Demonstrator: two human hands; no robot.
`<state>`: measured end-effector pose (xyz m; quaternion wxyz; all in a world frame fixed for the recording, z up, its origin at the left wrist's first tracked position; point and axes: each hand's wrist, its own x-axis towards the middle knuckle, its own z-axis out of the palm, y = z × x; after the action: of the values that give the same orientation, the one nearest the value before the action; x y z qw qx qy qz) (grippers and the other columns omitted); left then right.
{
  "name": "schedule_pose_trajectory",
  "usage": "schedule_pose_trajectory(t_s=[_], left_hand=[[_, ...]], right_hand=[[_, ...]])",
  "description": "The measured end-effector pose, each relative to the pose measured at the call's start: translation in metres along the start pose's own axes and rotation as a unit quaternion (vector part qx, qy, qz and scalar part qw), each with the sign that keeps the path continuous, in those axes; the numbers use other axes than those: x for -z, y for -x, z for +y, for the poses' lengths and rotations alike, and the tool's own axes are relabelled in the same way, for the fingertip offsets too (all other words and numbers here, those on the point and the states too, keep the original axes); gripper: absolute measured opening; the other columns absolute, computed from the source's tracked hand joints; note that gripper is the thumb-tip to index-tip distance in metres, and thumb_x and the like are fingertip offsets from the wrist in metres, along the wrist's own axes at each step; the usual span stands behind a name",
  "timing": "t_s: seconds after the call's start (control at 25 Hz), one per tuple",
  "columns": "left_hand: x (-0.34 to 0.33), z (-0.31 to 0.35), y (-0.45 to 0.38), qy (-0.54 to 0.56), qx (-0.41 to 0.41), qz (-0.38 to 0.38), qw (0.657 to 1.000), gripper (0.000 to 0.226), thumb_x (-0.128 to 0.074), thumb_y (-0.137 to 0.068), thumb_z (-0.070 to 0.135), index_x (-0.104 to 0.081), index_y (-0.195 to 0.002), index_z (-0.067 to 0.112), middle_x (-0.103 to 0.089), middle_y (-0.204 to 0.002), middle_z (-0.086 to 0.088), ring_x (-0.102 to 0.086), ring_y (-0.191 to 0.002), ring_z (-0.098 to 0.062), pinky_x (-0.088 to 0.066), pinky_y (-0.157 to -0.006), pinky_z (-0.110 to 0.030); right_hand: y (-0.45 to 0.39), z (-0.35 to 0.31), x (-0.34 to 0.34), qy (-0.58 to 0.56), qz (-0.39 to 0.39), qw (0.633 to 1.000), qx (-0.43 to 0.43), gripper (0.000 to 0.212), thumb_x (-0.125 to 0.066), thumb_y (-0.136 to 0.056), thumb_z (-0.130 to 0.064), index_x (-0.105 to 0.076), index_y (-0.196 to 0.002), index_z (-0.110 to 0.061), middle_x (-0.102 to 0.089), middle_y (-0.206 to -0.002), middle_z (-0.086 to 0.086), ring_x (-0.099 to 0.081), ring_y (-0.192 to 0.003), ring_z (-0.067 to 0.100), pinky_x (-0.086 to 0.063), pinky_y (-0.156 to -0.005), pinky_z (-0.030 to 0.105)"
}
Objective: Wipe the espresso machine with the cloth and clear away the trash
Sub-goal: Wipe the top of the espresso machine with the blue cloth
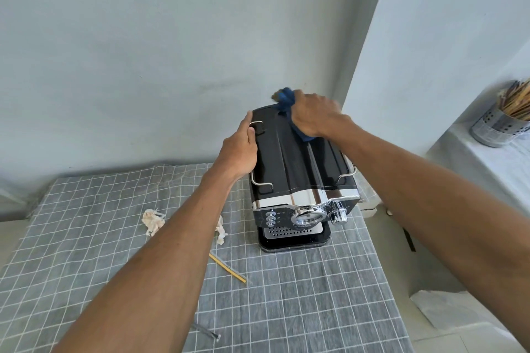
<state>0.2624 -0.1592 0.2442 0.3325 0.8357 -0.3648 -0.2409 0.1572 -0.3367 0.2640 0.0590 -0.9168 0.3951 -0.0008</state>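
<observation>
Black and silver espresso machine (298, 169) standing on a desk (301, 295) with a grey cloth of white squares, close to the pale wall (143, 37). Shiny black top, silver band along the front, little buttons and a round dial below it, a drip tray with tiny holes at the bottom.

Right hand (314, 116) on the far right part of the machine's top, pressing down a blue cloth (286, 102). Fingers curled round the cloth, bunching it up, with a bit of blue poking out past the hand toward the wall and a bit more showing under the wrist.

Left hand (239, 152) flat against the left edge of the machine, just beside the thin metal rail there. Fingers straight and resting on the side, thumb on top, holding nothing.

Trash on the desk to the left of the machine: one crumpled white paper (153, 221) well apart from it, a second scrap (221, 231) nearer, partly hidden by the left arm. A thin yellow stick (228, 268) lying slanted in front of these. A small metal thing near the bottom edge, too blurry to tell.

On the right, a ledge holding a metal cup with holes (497, 126), full of wooden sticks.
</observation>
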Motion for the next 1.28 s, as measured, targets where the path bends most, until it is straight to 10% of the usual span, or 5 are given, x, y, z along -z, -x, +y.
schedule_pose_trajectory(t_s=[0.2,0.48,0.68,1.0,1.28], left_hand=[[0.001,0.004,0.002,-0.018,-0.006,-0.011,1.0,0.05,-0.021,-0.113,0.036,-0.02,-0.162,0.044,-0.056,-0.077,-0.001,-0.051,-0.064,-0.016,-0.04,-0.063,-0.034],[0.005,0.006,-0.012,-0.075,-0.025,-0.054,0.995,0.058,-0.035,-0.11,0.031,-0.016,-0.162,0.048,-0.062,-0.137,-0.016,-0.065,-0.098,-0.031,-0.046,-0.079,-0.032],[-0.004,0.016,-0.02,-0.075,0.022,-0.091,0.993,0.054,-0.019,-0.111,0.048,-0.003,-0.162,0.048,-0.018,-0.171,-0.016,-0.03,-0.153,-0.036,-0.024,-0.124,-0.045],[-0.015,0.007,-0.011,-0.009,-0.051,-0.035,0.998,0.06,-0.008,-0.108,0.058,-0.02,-0.164,0.039,-0.024,-0.171,0.004,-0.017,-0.158,-0.023,-0.015,-0.127,-0.048],[-0.015,0.005,-0.008,0.019,-0.04,-0.026,0.999,0.062,-0.008,-0.107,0.06,-0.025,-0.162,0.038,-0.029,-0.169,-0.003,-0.024,-0.156,-0.026,-0.017,-0.127,-0.045]], right_hand=[[0.035,-0.005,0.001,-0.039,0.032,0.994,0.094,0.047,-0.041,-0.104,-0.018,-0.038,-0.15,-0.01,-0.051,-0.151,0.018,-0.05,-0.131,0.043,-0.043,-0.1,0.05],[0.126,0.004,-0.011,-0.052,-0.003,0.976,0.211,0.059,-0.034,-0.103,-0.018,-0.029,-0.16,-0.004,-0.026,-0.169,0.015,-0.021,-0.158,0.03,-0.017,-0.129,0.046],[0.104,-0.015,-0.01,-0.049,-0.033,0.988,0.142,0.065,-0.033,-0.107,-0.041,-0.014,-0.166,-0.022,0.003,-0.174,0.009,0.008,-0.16,0.033,0.002,-0.129,0.052],[0.148,-0.016,-0.03,0.038,-0.033,0.981,0.189,0.07,-0.014,-0.107,-0.052,-0.014,-0.165,-0.014,0.0,-0.174,0.013,0.004,-0.159,0.042,-0.005,-0.125,0.063],[0.074,-0.033,-0.023,-0.049,-0.035,0.997,0.057,0.066,-0.027,-0.11,-0.047,-0.007,-0.166,-0.02,0.009,-0.174,0.01,0.007,-0.159,0.042,0.001,-0.126,0.062]])
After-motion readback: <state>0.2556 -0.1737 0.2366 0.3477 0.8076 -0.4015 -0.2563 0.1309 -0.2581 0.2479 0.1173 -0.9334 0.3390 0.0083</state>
